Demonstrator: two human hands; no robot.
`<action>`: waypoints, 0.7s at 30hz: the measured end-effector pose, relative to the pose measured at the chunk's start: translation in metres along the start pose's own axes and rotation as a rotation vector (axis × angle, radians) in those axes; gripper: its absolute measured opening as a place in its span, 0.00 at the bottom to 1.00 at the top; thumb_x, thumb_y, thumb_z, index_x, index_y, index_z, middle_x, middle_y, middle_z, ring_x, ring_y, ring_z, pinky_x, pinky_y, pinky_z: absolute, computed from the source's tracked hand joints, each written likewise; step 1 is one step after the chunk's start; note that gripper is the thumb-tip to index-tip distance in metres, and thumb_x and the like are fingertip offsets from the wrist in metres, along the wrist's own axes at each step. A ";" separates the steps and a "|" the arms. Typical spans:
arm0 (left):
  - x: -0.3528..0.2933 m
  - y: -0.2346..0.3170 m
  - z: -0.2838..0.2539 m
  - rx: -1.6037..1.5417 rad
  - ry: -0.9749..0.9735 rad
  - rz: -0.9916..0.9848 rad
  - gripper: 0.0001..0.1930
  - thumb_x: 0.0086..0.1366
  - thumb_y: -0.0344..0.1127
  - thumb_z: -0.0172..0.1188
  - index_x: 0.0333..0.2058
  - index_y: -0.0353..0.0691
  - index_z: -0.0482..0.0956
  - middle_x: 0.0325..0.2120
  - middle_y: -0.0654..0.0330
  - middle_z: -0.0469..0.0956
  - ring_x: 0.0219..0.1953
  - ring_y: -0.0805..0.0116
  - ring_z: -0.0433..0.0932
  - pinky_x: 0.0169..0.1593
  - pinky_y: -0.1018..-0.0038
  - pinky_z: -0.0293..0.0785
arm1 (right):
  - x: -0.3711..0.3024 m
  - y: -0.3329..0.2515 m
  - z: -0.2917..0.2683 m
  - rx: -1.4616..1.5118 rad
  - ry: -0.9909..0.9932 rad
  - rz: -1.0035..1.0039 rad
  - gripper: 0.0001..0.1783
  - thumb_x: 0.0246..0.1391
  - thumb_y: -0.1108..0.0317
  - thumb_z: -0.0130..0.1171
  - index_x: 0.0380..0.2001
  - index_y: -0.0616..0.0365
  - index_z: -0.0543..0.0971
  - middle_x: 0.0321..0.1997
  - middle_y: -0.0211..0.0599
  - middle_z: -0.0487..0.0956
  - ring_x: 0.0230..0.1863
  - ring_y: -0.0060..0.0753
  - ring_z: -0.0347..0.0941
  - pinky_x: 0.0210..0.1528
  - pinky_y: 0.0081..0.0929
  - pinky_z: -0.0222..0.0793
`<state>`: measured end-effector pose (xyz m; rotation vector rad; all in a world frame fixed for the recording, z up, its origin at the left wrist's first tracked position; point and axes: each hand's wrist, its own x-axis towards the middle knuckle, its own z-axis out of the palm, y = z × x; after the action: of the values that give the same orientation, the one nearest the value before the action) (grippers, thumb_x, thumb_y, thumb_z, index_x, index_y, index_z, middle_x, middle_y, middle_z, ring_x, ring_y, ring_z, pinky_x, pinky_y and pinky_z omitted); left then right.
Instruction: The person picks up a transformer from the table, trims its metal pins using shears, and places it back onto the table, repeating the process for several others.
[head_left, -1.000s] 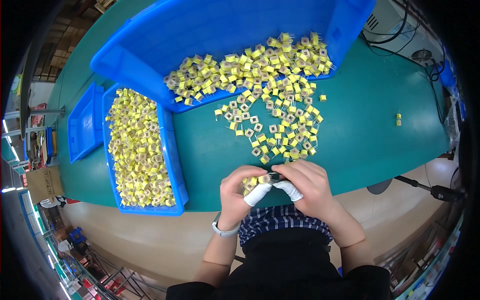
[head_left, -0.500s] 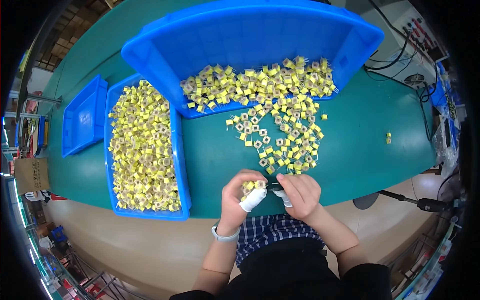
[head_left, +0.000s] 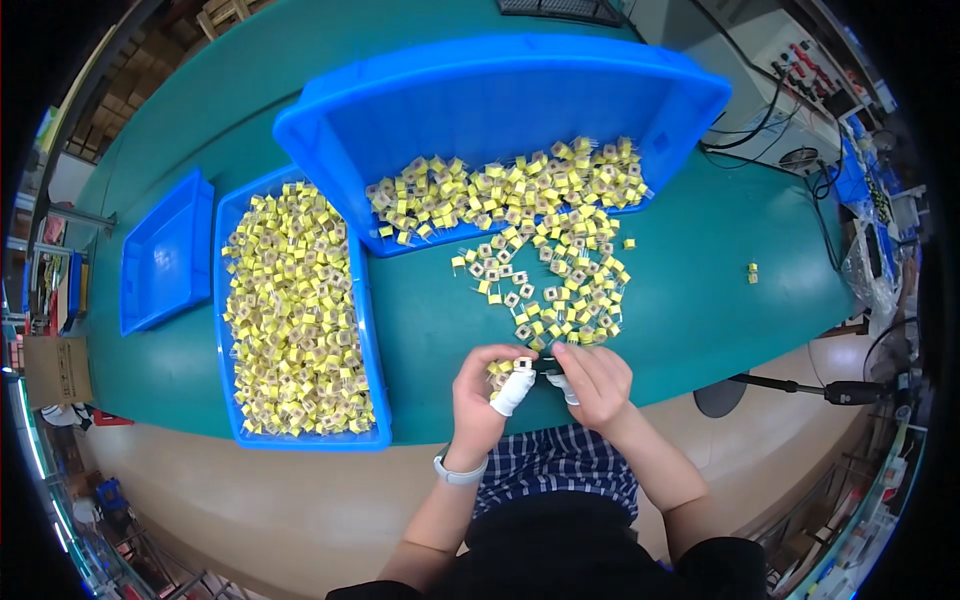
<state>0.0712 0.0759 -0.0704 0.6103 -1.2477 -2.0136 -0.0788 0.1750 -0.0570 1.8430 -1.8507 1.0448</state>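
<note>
My left hand, its thumb wrapped in white, is closed around several yellow-taped coil bobbins. One bobbin with a square hole sits between its thumb and forefinger. My right hand, also with white on the thumb, is pinched on a small dark piece right beside that bobbin; its exact kind is too small to make out. Just beyond both hands, loose yellow bobbins with thin metal pins spread over the green table. They trail out of a tilted large blue bin.
Left of my hands stands a blue tray heaped with the same bobbins. Farther left, a smaller blue tray is propped at a slant. A lone bobbin lies at the right, near cables and a grey instrument box.
The whole view has shifted slightly. Both hands stay close together at the table's near edge, and the bobbin in my left fingers now shows its square hole toward the dark piece.
</note>
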 end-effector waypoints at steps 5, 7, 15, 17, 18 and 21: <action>-0.001 -0.003 0.001 0.040 -0.008 0.017 0.15 0.65 0.26 0.67 0.48 0.36 0.73 0.46 0.52 0.82 0.50 0.65 0.80 0.56 0.70 0.75 | -0.003 -0.001 -0.001 -0.015 0.001 0.014 0.26 0.42 0.76 0.62 0.49 0.70 0.82 0.39 0.46 0.84 0.31 0.40 0.80 0.30 0.32 0.75; -0.001 -0.001 0.002 0.043 0.002 0.025 0.15 0.65 0.25 0.66 0.48 0.36 0.73 0.46 0.52 0.82 0.50 0.65 0.80 0.56 0.70 0.75 | -0.002 -0.002 0.000 -0.017 0.017 0.007 0.26 0.42 0.76 0.62 0.50 0.70 0.82 0.39 0.46 0.84 0.31 0.40 0.80 0.30 0.32 0.75; 0.003 0.000 0.001 0.049 0.068 -0.011 0.13 0.66 0.25 0.65 0.48 0.34 0.77 0.46 0.57 0.82 0.50 0.70 0.79 0.55 0.73 0.75 | -0.005 -0.001 -0.001 0.062 0.059 0.003 0.27 0.42 0.79 0.62 0.51 0.71 0.80 0.40 0.50 0.84 0.33 0.47 0.81 0.33 0.37 0.76; 0.004 -0.004 -0.001 0.060 0.050 -0.017 0.13 0.67 0.26 0.66 0.49 0.34 0.78 0.46 0.58 0.81 0.49 0.71 0.79 0.55 0.74 0.75 | -0.004 0.001 -0.002 0.064 0.063 -0.016 0.27 0.42 0.79 0.62 0.51 0.71 0.80 0.39 0.48 0.84 0.33 0.45 0.81 0.32 0.36 0.76; 0.005 -0.003 -0.002 0.058 0.066 -0.006 0.13 0.67 0.26 0.66 0.49 0.34 0.78 0.46 0.58 0.81 0.49 0.71 0.79 0.55 0.74 0.75 | -0.003 0.000 -0.002 0.054 0.070 -0.019 0.28 0.42 0.79 0.61 0.52 0.70 0.80 0.38 0.46 0.83 0.34 0.43 0.81 0.32 0.34 0.75; 0.007 -0.004 -0.003 0.098 0.050 0.015 0.12 0.69 0.28 0.63 0.49 0.38 0.77 0.44 0.59 0.83 0.36 0.80 0.75 0.36 0.83 0.71 | 0.001 0.002 -0.002 0.062 0.076 -0.034 0.28 0.42 0.78 0.61 0.52 0.70 0.79 0.38 0.46 0.83 0.33 0.42 0.80 0.32 0.35 0.75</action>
<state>0.0674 0.0699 -0.0754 0.6920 -1.3226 -1.9218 -0.0813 0.1751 -0.0558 1.8362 -1.7565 1.1554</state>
